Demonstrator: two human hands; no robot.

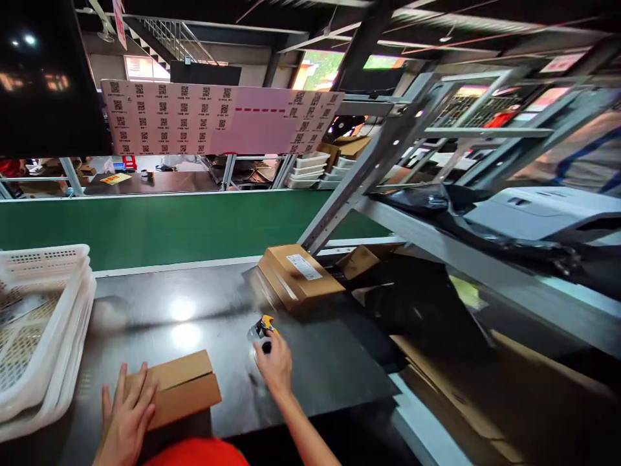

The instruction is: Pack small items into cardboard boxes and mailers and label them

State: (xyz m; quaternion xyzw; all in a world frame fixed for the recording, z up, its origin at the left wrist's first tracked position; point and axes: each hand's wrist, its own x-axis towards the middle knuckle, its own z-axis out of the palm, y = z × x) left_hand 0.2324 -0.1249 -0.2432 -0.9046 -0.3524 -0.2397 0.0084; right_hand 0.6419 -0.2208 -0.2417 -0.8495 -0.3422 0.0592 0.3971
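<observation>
Under my left hand (125,411) lies a brown cardboard box (187,388), its top flaps meeting in a seam. The fingers of that hand are spread over the box's left end. To the right, my right hand (275,362) has its fingers curled round a tape dispenser (262,329) with a yellow and black head and a roll of clear tape. The dispenser is at the dark tabletop (320,362); whether it touches the surface I cannot tell. Farther back sits a taped carton (295,275) with a white label on top.
Stacked white plastic baskets (72,323) stand at the left edge. Behind the table runs a green conveyor belt (194,226), below a pink board of QR codes (169,116). A metal frame on the right carries a printer (543,210); flat cardboard (451,395) lies below it.
</observation>
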